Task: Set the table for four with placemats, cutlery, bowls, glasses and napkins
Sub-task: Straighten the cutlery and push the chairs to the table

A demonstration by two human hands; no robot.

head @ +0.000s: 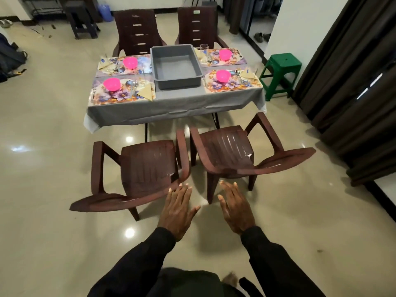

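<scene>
The table under a grey cloth carries several floral placemats, each with a pink bowl, cutlery and a folded yellow napkin. A clear glass stands at the far right setting; the other glasses are hard to make out. An empty grey tub sits in the table's middle. My left hand and my right hand are held out flat, fingers straight, well back from the table and behind two brown chairs, holding nothing.
Two brown plastic chairs stand between me and the table, two more at its far side. A green stool is at the right, dark curtains along the right wall, and bags on the floor at left.
</scene>
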